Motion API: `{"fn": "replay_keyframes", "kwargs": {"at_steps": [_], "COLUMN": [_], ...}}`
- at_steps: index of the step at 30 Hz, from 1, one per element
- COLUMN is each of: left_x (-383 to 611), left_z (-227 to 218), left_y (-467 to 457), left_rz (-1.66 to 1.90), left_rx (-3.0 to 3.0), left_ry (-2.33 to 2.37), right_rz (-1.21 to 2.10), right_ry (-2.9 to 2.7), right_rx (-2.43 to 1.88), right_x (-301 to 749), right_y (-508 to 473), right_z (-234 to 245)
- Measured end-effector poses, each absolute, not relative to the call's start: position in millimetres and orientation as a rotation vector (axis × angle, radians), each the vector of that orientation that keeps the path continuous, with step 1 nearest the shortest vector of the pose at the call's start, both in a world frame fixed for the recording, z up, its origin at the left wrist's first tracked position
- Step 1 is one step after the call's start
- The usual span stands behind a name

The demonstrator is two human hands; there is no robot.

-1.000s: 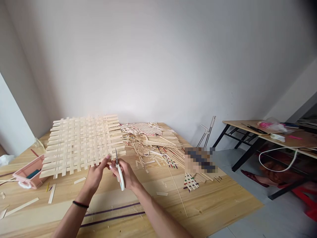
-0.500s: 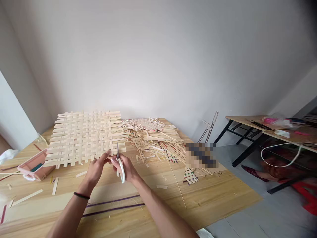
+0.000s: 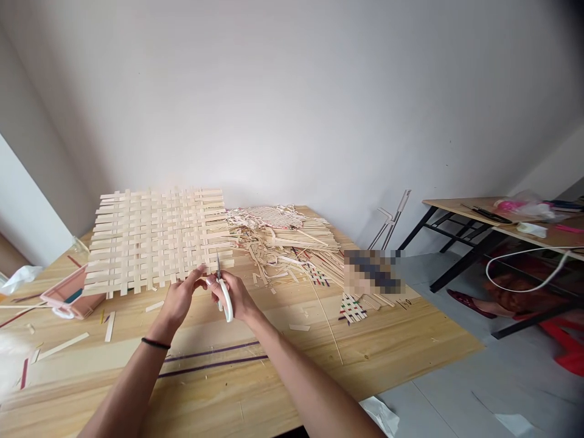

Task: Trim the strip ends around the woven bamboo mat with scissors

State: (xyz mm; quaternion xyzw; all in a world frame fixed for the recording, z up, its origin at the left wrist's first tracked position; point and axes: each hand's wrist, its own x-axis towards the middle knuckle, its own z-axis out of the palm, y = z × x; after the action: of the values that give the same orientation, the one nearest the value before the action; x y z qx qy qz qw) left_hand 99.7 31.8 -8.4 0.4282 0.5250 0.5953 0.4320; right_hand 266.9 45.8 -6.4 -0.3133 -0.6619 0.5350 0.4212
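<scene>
A large woven mat of pale flat strips (image 3: 157, 240) is propped up at the left, its loose strip ends sticking out along the edges. At its lower right corner, my left hand (image 3: 181, 297) pinches the bottom edge with fingers and thumb. My right hand (image 3: 235, 296) is closed round scissors with white handles (image 3: 228, 309). Their blades point up and lie against the strip ends at the mat's lower right. Whether the blades are parted is too small to tell.
A pink plastic basket (image 3: 75, 299) stands beside the mat at left. Loose strips and scraps (image 3: 283, 243) pile up behind. Small colored woven pieces (image 3: 352, 308) and two purple strips (image 3: 214, 366) lie on the table (image 3: 387, 359). A second table (image 3: 479, 213) stands right, near a person's foot (image 3: 472, 302).
My view has shifted slightly, so the table and mat sit higher in the picture. Both hands keep their holds at the mat's lower right corner.
</scene>
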Motion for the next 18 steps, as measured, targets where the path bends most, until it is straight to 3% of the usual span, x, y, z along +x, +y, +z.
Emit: {"fn": "replay_keyframes", "kwargs": {"at_steps": [10,18], "left_x": [110,107], "left_z": [-1,-5], "left_y": [34,36], "left_rz": [1.482,1.480], "left_rx": [0.930,0.924], "left_ry": [0.996,1.034], "right_rz": [1.365,1.313], "right_ry": [-1.656,-1.657], "right_rx": [-0.761,-0.735], "right_x": [266,265], "right_y": [46,52], "right_z": [-6,-16]}}
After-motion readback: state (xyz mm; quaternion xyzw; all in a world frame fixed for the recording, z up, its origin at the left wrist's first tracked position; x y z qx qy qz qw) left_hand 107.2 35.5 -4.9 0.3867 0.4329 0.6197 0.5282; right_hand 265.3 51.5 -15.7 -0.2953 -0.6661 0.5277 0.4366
